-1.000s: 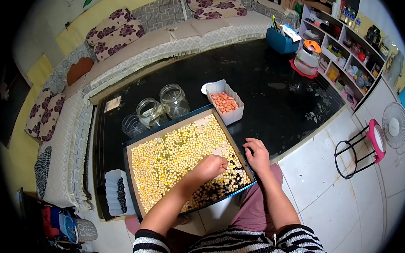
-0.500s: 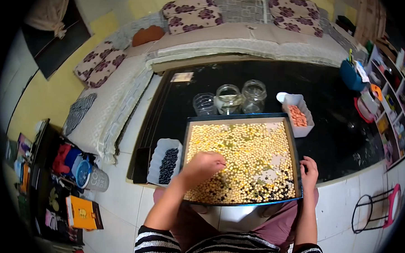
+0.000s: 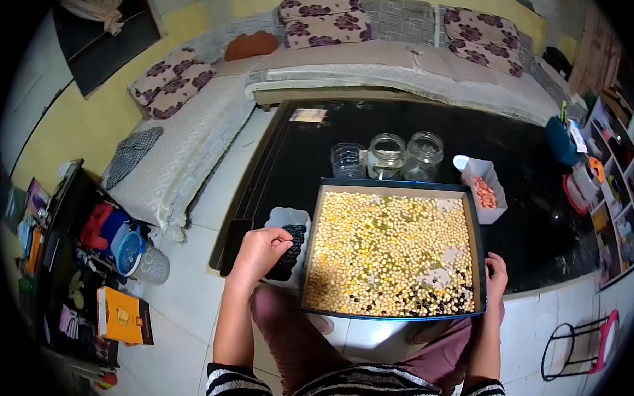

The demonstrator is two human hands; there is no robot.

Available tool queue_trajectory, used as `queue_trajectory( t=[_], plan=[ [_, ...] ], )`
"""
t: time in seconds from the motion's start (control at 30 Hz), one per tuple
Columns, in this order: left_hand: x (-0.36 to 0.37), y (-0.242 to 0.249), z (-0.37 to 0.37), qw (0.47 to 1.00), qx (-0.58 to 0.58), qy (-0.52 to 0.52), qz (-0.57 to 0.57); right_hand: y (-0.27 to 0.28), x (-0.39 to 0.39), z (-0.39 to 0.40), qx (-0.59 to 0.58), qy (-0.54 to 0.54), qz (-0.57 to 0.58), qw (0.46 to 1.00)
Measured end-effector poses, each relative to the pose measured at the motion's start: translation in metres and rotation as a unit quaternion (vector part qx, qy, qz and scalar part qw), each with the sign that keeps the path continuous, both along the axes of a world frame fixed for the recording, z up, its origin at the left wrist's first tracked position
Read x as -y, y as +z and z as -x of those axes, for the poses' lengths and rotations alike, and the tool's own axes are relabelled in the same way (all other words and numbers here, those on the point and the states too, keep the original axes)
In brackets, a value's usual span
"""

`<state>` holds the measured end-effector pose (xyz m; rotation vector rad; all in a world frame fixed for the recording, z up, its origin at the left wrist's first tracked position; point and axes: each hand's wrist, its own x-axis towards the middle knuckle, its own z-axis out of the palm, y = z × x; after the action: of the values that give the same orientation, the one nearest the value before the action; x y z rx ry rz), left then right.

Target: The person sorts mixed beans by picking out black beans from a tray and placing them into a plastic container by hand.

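Observation:
My left hand (image 3: pixel 263 253) is over the white plastic container of black beans (image 3: pixel 283 268), its fingers pinched together; what they hold, if anything, is too small to make out. Beside that container, a shallow box (image 3: pixel 319 318) holds a spread of pale yellow beans (image 3: pixel 378 250), with green ones mixed in and black ones along the near right part. My right hand (image 3: pixel 496 278) rests at the box's right edge, its fingers curled by the rim and partly hidden.
Three clear jars (image 3: pixel 386 158) stand behind the box on the black table (image 3: pixel 261 174). A white container of reddish nuts (image 3: pixel 488 195) is at the right. A dark phone-like slab (image 3: pixel 236 237) lies left. A pink-topped stool (image 3: pixel 603 345) stands on the floor.
My left hand has moved left from above the pale beans to the container of black beans. My right hand stays at the box's right edge. The whole view has shifted a little.

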<state>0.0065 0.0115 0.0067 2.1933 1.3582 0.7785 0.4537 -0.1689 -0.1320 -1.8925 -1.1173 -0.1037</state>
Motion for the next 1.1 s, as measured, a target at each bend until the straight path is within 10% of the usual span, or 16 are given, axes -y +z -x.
queue_trajectory(
  t=[0.63, 1.1],
  plan=[
    [0.037, -0.065, -0.232, 0.868, -0.063, -0.491, 0.042, 0.013, 0.001, 0.010, 0.019, -0.025, 0.012, 0.999],
    [0.040, -0.086, -0.245, 0.870, -0.143, -0.473, 0.010, 0.013, 0.001, 0.011, 0.003, -0.025, -0.008, 1.000]
  ],
)
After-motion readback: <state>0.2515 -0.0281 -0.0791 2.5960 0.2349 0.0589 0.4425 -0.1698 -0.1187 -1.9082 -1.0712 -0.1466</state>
